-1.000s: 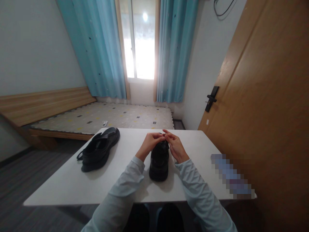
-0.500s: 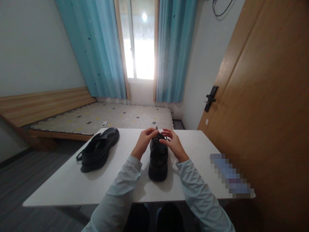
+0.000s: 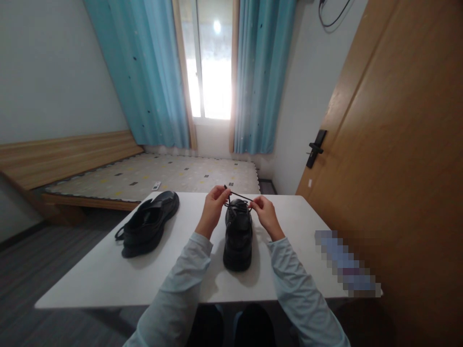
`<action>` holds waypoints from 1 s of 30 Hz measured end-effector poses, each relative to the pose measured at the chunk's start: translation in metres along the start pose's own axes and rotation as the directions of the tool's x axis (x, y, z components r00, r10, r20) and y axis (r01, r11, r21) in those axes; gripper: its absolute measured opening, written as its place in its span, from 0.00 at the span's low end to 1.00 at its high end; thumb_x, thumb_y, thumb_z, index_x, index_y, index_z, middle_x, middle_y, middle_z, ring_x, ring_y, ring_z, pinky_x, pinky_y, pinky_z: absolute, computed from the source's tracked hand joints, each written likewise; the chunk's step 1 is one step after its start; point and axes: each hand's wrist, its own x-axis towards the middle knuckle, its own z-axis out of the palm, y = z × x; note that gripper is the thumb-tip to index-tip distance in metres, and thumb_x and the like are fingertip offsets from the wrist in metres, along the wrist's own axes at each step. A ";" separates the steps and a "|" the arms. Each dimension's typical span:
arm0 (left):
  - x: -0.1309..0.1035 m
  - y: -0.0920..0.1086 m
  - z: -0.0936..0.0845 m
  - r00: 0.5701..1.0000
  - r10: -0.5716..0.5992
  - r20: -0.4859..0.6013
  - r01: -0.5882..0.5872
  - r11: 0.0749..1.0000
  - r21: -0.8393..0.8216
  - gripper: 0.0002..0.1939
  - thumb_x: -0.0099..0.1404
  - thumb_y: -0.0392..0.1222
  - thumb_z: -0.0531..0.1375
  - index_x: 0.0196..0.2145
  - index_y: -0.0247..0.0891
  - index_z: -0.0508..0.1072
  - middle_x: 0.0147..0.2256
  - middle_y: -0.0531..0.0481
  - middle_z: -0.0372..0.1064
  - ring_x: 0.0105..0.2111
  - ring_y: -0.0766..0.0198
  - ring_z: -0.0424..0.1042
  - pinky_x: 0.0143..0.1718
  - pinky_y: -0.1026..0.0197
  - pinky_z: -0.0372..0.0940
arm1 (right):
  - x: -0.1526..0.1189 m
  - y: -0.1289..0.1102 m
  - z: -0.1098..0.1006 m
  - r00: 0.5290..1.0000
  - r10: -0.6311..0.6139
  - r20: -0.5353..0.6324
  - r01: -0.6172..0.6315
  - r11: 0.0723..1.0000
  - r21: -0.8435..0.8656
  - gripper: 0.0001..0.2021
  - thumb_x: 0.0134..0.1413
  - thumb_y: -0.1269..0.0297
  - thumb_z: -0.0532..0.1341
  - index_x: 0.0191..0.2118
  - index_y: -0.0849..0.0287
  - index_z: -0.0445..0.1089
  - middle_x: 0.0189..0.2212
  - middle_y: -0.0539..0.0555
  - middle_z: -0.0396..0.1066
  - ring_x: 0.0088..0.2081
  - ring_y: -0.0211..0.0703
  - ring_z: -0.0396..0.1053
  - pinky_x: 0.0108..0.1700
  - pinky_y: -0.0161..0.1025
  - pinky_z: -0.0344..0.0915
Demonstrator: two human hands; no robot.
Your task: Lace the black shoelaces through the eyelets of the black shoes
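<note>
A black lace-up shoe (image 3: 238, 241) stands upright on the white table in front of me, its heel toward me. My left hand (image 3: 214, 205) is closed in a pinch on the black shoelace (image 3: 240, 195), just left of and above the shoe's opening. On the other side, my right hand (image 3: 265, 212) pinches the lace too. A stretch of lace runs between the two hands, above the shoe. Apart from them, at the table's left, lies a second black shoe (image 3: 148, 226), with a loop of lace hanging at its heel end.
The white table (image 3: 173, 284) ends close to my body. A blurred-out bluish item (image 3: 345, 262) lies at its right edge. Behind stands a bed (image 3: 195, 176) with a small white object (image 3: 156, 186) on it. A wooden door (image 3: 394, 144) is on the right.
My hands have moved apart, left hand slightly left and up, right hand to the right. The lace between them is now drawn out. Both shoes stay in place.
</note>
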 end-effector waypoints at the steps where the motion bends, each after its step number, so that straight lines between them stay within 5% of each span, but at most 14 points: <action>1: 0.000 0.001 0.001 1.000 -0.004 0.005 0.004 1.000 -0.025 0.12 0.55 0.47 0.62 0.30 0.38 0.65 0.29 0.54 0.68 0.30 0.69 0.68 0.30 0.67 0.61 | 0.000 -0.002 0.000 1.000 -0.003 0.000 0.004 0.999 0.049 0.13 0.46 0.54 0.62 0.27 0.58 0.63 0.23 0.49 0.69 0.28 0.42 0.70 0.34 0.40 0.68; 5: -0.001 0.005 0.002 0.999 0.017 0.034 -0.015 0.998 -0.062 0.13 0.56 0.48 0.61 0.31 0.38 0.63 0.34 0.50 0.72 0.36 0.65 0.72 0.39 0.61 0.65 | -0.001 -0.013 -0.004 0.998 -0.056 -0.027 0.059 0.991 0.119 0.12 0.47 0.53 0.62 0.29 0.56 0.63 0.21 0.46 0.63 0.23 0.37 0.66 0.28 0.37 0.68; 10: -0.001 0.003 -0.001 0.997 0.013 0.078 -0.013 1.000 -0.006 0.14 0.58 0.50 0.60 0.33 0.39 0.61 0.34 0.49 0.74 0.35 0.61 0.75 0.40 0.57 0.66 | -0.004 -0.025 -0.012 0.979 -0.149 -0.143 0.150 0.989 -0.004 0.11 0.48 0.54 0.62 0.31 0.57 0.68 0.23 0.49 0.66 0.26 0.38 0.64 0.27 0.36 0.65; 17: -0.002 0.004 0.001 0.995 0.021 0.097 -0.017 0.999 -0.036 0.13 0.57 0.47 0.62 0.31 0.37 0.64 0.32 0.49 0.75 0.35 0.62 0.75 0.46 0.54 0.65 | -0.011 -0.039 -0.019 0.862 -0.439 -0.252 0.334 0.868 -0.368 0.10 0.54 0.58 0.60 0.31 0.58 0.72 0.26 0.51 0.70 0.24 0.36 0.59 0.28 0.35 0.58; 25: -0.005 0.003 0.005 0.989 -0.014 0.148 0.009 0.999 0.034 0.13 0.54 0.47 0.64 0.29 0.37 0.66 0.31 0.50 0.74 0.35 0.63 0.73 0.43 0.57 0.65 | -0.020 -0.037 -0.022 0.705 -0.657 -0.267 0.378 0.666 -0.643 0.09 0.58 0.61 0.57 0.36 0.57 0.73 0.27 0.55 0.71 0.30 0.42 0.64 0.36 0.39 0.59; 30: -0.003 0.003 0.003 0.993 0.008 0.120 -0.012 0.999 0.031 0.12 0.54 0.47 0.64 0.28 0.36 0.67 0.29 0.51 0.72 0.33 0.65 0.72 0.41 0.60 0.66 | -0.022 -0.038 -0.014 0.706 -0.675 -0.215 0.376 0.615 -0.693 0.08 0.58 0.62 0.57 0.35 0.57 0.73 0.27 0.55 0.72 0.31 0.42 0.65 0.38 0.39 0.58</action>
